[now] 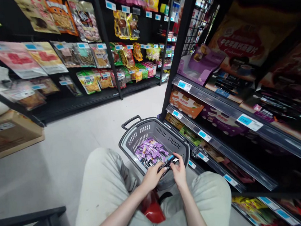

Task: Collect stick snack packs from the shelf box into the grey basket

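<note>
A grey shopping basket (132, 144) stands on the floor in front of my knees. Many small purple sachets (153, 149) lie loose inside it, with some dark ones among them. Over the basket's near end, my left hand (155, 175) and my right hand (178, 169) are closed on a bunch of slim black sachets (167, 165). Each hand grips one end of the bunch, and a bit of blue shows along its upper edge. Which fingers press on which sachet is too small to tell.
Shelves (213, 95) with boxes and bags rise close on my right. Snack packs hang on a black rack (78, 103) across the aisle. A cardboard box (8, 132) stands at left, a black frame (26, 219) at lower left. Something red (154, 212) lies between my legs.
</note>
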{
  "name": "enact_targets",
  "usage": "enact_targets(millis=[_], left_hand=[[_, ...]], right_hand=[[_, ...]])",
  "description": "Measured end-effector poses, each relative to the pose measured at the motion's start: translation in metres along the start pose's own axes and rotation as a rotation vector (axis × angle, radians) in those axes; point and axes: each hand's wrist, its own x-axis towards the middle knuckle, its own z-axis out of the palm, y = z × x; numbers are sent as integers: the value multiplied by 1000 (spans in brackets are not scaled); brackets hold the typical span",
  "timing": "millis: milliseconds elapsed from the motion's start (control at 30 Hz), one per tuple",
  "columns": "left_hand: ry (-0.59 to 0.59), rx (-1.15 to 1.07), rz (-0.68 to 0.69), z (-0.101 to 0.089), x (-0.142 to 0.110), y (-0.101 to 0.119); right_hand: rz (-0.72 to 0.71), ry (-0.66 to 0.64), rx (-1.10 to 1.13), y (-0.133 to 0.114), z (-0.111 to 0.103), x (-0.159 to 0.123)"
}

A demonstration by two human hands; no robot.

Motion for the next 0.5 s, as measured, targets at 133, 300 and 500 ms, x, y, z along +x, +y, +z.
enact_targets(millis=[133,300,500], left_hand=[[18,58,-30,-3,1,-1],[42,8,46,-6,0,2],[71,-19,167,-7,-3,2]], right_hand=[[-16,8,-165,-1,-7,-1],[-134,-47,-349,-8,-15,2],[-84,-174,-254,-8,-13,2]])
